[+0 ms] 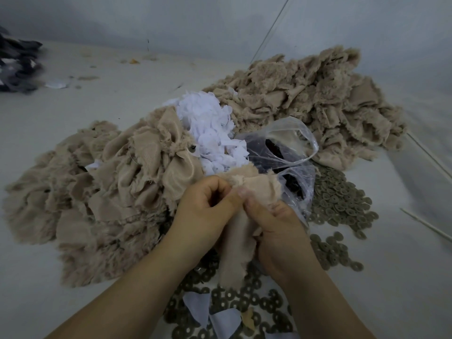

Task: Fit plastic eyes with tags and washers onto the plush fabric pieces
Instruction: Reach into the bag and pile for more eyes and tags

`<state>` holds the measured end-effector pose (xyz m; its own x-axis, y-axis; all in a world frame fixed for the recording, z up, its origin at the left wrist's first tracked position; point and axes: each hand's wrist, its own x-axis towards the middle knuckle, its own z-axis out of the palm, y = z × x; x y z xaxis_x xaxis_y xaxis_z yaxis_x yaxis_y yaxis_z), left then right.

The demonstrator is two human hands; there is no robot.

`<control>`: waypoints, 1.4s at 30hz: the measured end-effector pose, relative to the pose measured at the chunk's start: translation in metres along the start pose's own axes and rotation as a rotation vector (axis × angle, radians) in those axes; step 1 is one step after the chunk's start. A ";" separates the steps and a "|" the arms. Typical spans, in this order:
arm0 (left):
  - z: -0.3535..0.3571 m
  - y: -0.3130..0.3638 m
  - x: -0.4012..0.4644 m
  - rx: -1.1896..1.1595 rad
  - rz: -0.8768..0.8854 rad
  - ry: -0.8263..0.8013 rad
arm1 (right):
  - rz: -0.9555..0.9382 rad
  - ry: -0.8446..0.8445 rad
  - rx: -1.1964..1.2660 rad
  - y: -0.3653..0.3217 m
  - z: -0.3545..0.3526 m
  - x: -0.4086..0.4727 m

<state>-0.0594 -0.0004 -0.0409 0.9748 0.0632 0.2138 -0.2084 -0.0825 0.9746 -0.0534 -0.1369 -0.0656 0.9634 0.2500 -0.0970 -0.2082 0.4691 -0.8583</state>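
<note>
Left hand (208,204): fingers curled, pinching the top edge of a beige plush piece (241,231).
Right hand (276,228): thumb and curled fingers grip the same piece from the other side.
Plush piece: held between both hands, hanging down over scattered washers (340,201).
Behind: clear plastic bag (291,143), white tags (210,128).
Sides: plush piles left (97,192) and right (318,99).

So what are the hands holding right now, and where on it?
Both hands grip one beige plush fabric piece. The left hand and right hand pinch its upper part between thumbs and fingers; the lower end hangs free.
</note>
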 end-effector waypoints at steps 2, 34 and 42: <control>0.001 -0.001 0.000 0.026 0.035 0.016 | -0.051 -0.026 -0.046 0.000 0.000 -0.001; 0.000 -0.002 0.000 -0.082 0.007 0.047 | -0.088 0.041 0.046 0.002 0.003 0.000; 0.003 -0.002 -0.002 -0.159 -0.009 0.064 | 0.018 -0.003 0.184 -0.002 0.004 0.000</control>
<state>-0.0603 -0.0029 -0.0429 0.9707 0.1273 0.2038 -0.2145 0.0767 0.9737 -0.0541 -0.1345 -0.0623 0.9588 0.2621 -0.1100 -0.2531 0.6112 -0.7499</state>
